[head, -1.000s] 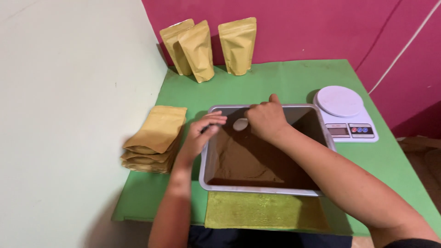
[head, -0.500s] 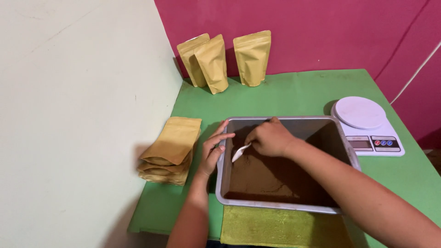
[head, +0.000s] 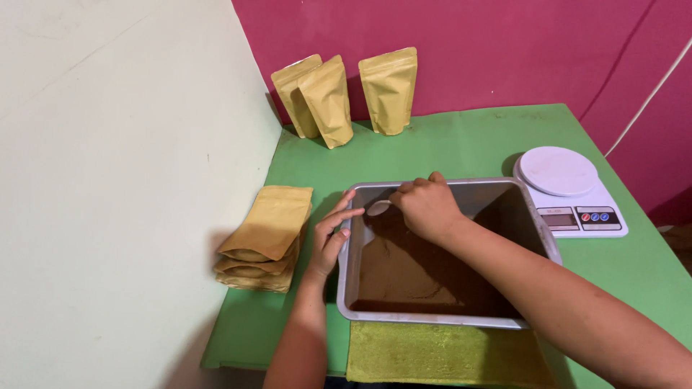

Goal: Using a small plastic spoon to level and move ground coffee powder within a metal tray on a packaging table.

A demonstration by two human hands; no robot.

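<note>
Gripping a small spoon (head: pixel 378 207) over loose brown powder (head: pixel 411 266) in the tray (head: pixel 432 317), right hand (head: pixel 427 209) stays closed w/ left hand (head: pixel 330 238) open, steadying the rim; powder's light, spills easily.

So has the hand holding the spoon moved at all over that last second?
Barely. The right hand still holds the spoon over the far left corner of the grey tray; mostly the camera shifted.
</note>
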